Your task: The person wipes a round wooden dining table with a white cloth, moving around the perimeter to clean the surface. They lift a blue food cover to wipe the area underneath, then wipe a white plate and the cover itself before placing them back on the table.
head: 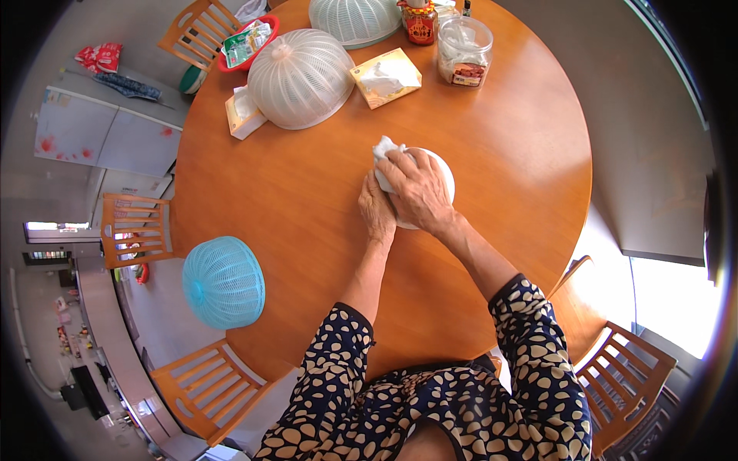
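Before me on the round wooden table (311,230) is a round white dish (446,178), largely covered by my hands; whether it is a bowl or a plate I cannot tell. My right hand (418,184) presses a crumpled white tissue or cloth (387,148) onto the dish's left part. At the dish's left edge, my left hand (377,207) holds the rim, thumb side up, its fingers partly hidden. The two hands touch or nearly touch each other.
Farther back stand a whitish mesh food cover (302,80), two tissue boxes (386,78), (245,118), a clear plastic jar (464,52), a sauce jar (420,23) and a red basket (271,26). A blue mesh cover (225,282) sits at the left edge. Wooden chairs (210,386) surround the table.
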{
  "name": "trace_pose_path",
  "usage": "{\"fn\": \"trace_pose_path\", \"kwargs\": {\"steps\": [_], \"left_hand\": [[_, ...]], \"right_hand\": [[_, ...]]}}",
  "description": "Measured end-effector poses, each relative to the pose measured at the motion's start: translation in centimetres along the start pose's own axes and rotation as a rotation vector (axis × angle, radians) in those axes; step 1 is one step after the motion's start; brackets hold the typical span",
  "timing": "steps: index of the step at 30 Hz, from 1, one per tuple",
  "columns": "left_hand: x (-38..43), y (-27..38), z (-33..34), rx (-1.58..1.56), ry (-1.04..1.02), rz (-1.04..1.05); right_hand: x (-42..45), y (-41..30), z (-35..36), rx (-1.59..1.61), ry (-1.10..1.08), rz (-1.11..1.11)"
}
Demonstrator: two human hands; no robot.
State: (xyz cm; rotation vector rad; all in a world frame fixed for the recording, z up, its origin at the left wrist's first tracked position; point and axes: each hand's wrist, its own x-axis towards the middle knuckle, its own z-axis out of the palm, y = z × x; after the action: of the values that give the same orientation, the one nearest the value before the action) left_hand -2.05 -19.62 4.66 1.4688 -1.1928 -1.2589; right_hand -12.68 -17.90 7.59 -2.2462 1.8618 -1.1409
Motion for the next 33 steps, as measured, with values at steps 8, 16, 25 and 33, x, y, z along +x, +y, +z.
{"fn": "trace_pose_path", "kwargs": {"steps": [8,16,25,33], "left_hand": [[-0.2,-0.5,0.0,-0.072,-0.066,0.025],[-0.3,0.5,0.2,-0.068,-0.049,-0.087],[0.4,-0.6,0.2,-0.1,-0.026,-0.085],[0.2,0.3,-0.4,-0.01,-0.088,-0.119]], "right_hand": [[4.0,4.8,-2.6,0.624,-0.28,0.66],[0.1,6.5,-4.4,1.29,0.059,1.031],[-8.5,2.4,-0.6,1.201,0.473,1.26],[-12.5,-1.9,-1.1,0.729,0.313,0.925]]}}
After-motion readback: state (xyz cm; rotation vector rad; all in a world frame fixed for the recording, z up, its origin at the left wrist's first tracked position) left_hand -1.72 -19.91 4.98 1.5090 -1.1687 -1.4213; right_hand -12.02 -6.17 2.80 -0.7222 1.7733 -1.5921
